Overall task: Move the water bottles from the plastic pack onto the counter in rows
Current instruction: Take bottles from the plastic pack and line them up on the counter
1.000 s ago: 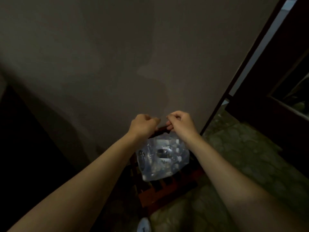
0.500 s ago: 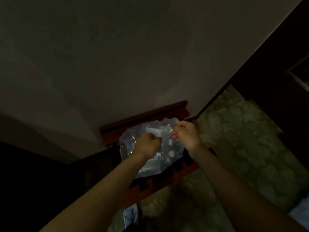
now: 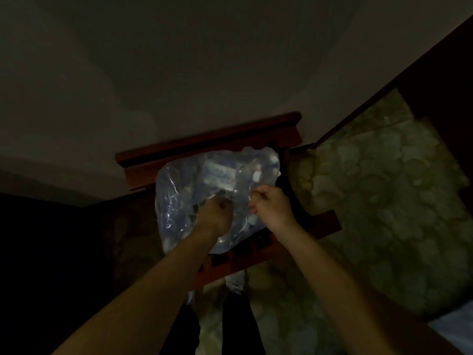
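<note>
— Two things to place first: wall [image 3: 179, 73] behind, patterned floor [image 3: 384, 201] to the right. Anything else big?

— Red wooden chair [image 3: 204, 147], hard against the wall. No counter in view.

— And the pack?

— Pack [image 3: 179, 190] resting on the chair seat, clear film, crumpled. Bottles [image 3: 220, 172] dimly visible inside, count impossible to tell in this light.

— Hands?

— Left hand [image 3: 217, 213] curled tight, pinching film near the pack's middle. Right hand [image 3: 271, 208] likewise fisted on film just beside it. Knuckles close, not quite touching.

— Which step, then?

— Probably opening the wrap; no bottle out yet. Early in the task.

— Next move?

— Likely pulling the two grips apart to tear the film, then reaching in for a bottle. Calls for a firm tug without tipping the pack off the seat.
</note>
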Available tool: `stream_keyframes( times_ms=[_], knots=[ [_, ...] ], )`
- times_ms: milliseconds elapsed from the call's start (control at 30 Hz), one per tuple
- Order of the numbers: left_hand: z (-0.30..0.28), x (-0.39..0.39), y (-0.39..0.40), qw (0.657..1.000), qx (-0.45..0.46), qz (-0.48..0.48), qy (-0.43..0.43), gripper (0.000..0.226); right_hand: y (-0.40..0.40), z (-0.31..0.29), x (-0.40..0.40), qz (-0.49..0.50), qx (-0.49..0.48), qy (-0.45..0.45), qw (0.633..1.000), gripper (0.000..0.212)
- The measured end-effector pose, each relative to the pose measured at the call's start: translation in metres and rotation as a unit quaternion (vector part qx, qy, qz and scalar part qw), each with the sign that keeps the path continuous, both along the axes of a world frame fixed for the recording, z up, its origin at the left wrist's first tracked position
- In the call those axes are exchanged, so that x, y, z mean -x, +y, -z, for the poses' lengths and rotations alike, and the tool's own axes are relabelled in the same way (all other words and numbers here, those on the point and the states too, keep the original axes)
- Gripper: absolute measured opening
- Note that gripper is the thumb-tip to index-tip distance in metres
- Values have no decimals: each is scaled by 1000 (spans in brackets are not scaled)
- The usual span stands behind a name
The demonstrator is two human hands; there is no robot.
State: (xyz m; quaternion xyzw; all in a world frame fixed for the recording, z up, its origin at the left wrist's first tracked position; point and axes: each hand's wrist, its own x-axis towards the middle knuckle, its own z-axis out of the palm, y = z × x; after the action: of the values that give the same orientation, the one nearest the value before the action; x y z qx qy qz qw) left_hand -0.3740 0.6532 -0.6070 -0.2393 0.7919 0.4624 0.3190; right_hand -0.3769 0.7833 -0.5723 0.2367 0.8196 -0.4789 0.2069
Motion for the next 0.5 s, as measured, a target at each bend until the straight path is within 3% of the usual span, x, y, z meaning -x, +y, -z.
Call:
stream_keyframes(
  times_ms=[167, 300, 400, 500],
  knots=[
    [36, 5, 9, 992, 37, -64, -102, 33, 6, 30, -8, -49, 17, -22, 998, 16],
    [61, 14, 15, 970, -44, -181, -154, 39, 13, 43, -3, -82, 13, -20, 996, 17],
    [64, 14, 23, 942, -86, -250, -208, 15, 13, 53, 1, -103, 0, -33, 994, 18],
    [64, 20, 34, 934, -139, -222, -242, 33, 10, 60, 3, -115, -2, -30, 993, 13]
  ],
)
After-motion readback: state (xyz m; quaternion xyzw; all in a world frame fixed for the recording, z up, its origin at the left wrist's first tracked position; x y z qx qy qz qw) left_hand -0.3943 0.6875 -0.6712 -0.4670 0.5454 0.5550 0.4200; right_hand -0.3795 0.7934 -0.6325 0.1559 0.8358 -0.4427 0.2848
